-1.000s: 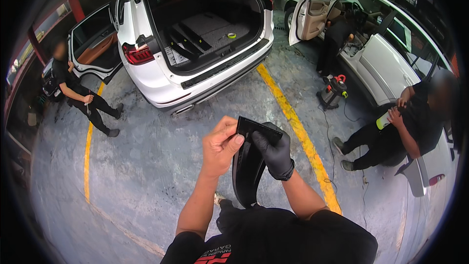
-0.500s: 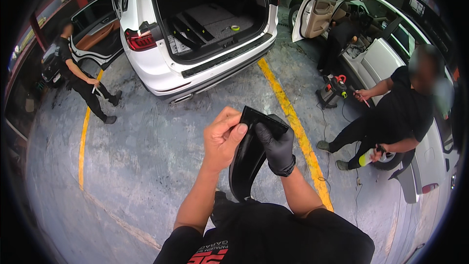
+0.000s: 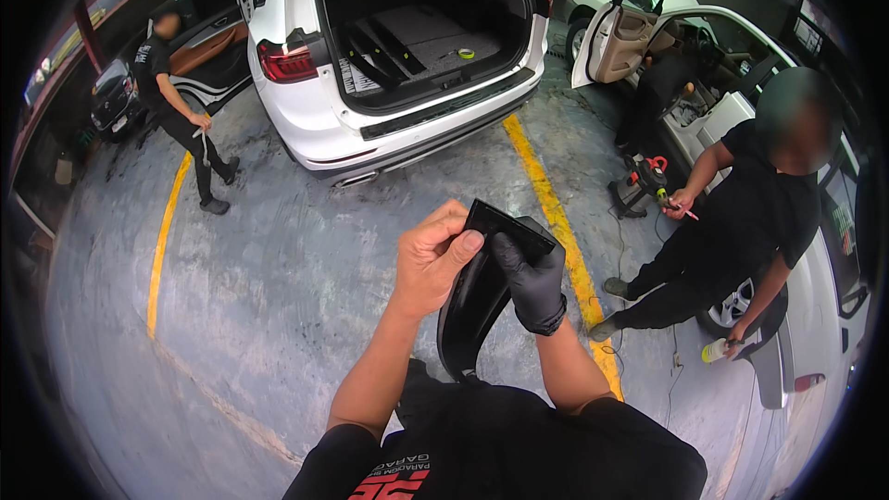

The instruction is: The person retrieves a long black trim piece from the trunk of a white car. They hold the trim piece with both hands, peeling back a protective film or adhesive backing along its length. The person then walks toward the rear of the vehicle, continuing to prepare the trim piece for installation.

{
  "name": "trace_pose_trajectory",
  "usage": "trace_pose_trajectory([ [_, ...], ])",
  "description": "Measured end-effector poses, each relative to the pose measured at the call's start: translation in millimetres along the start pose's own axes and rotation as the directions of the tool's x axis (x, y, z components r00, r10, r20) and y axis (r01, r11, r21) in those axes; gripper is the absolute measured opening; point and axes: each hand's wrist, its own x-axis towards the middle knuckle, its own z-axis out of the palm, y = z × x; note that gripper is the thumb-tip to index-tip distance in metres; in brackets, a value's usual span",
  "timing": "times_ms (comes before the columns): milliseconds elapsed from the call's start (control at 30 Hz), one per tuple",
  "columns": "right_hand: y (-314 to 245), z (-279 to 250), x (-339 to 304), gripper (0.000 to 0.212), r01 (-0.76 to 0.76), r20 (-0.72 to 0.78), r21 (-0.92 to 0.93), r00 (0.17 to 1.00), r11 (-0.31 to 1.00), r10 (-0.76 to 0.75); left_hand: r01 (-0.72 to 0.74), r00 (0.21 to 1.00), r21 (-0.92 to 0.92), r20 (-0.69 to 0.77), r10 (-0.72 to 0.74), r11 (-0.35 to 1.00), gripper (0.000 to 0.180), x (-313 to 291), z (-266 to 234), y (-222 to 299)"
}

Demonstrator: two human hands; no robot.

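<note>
A long, curved, glossy black trim piece (image 3: 474,306) is held up in front of my chest, its squared end at the top and its lower part bending down toward my body. My bare left hand (image 3: 433,259) pinches the upper left edge between thumb and fingers. On the other side my right hand (image 3: 534,280), in a black glove, grips the same end with the thumb laid on its face. The fingers behind the piece are partly hidden.
Ahead stands a white car (image 3: 306,120) with its rear open; dark strips (image 3: 384,51) and a yellow-green tape roll (image 3: 466,54) lie inside. A person (image 3: 769,194) with a spray bottle (image 3: 715,350) stands right, near a vacuum (image 3: 637,187) and cables. Another person (image 3: 176,111) is left.
My view has shifted slightly, so the cars sit a little higher and farther right. The person at right has lowered the spray bottle. Both my hands keep their grip on the trim piece.
</note>
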Motion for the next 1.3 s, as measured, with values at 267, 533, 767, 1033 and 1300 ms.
trace_pose_trajectory([
  [267, 1.9, 5.4, 1.9, 0.009, -0.038, 0.012, 0.108, 0.999, 0.993, 0.037, 0.046, 0.989, -0.007, 0.142, -0.044, 0.999, 0.028, -7.6, -23.9, 8.4],
  [533, 23.0, 4.9, 6.6, 0.008, -0.034, -0.028, 0.046, 0.999, 0.998, 0.036, -0.013, 0.996, 0.227, -0.079, 0.031, 0.974, 0.030, -32.1, -25.9, -11.6],
  [767, 52.3, 17.6, 14.7, 0.007, 0.093, 0.055, -0.299, 0.995, 0.950, -0.080, -0.026, 0.868, 0.587, -0.388, 0.310, 0.809, 0.021, -43.5, -19.9, -18.7],
  [1033, 57.4, 55.9, 2.1, 0.008, 0.060, 0.218, -0.185, 0.976, 0.981, -0.018, -0.113, 0.758, 0.950, -0.108, 0.643, 0.293, 0.025, -66.9, -58.7, -11.0],
  [1300, 38.9, 115.9, -4.9, 0.009, 0.017, 0.426, -0.043, 0.905, 0.999, 0.003, -0.091, 0.750, 0.992, 0.123, 0.650, -0.083, 0.014, -100.6, -74.5, 67.5],
])
